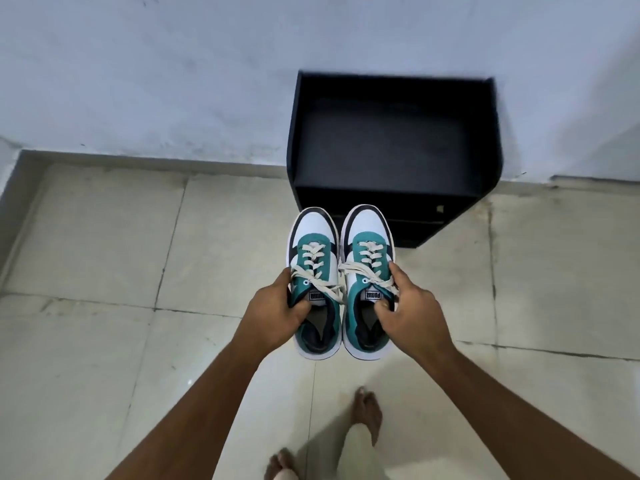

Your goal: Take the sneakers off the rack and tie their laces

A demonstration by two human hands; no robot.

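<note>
Reaching forward with both arms, the left hand (277,308) and right hand (412,311) each have one teal-and-white lace-up sneaker, left (313,271) and right (367,268), gripped at the collar by curled fingers, just before the black box-shaped rack (394,140).

A pale blue-grey wall (173,64) fills the upper half, scuffed and stained near its foot. Below it lies a floor (104,341) of large cream glossy tiles with dark, dirty joints. At 1 o'clock a black cabinet (394,140) stands against the wall. At 9 o'clock a grey skirting (14,209) runs along the floor's edge.
</note>
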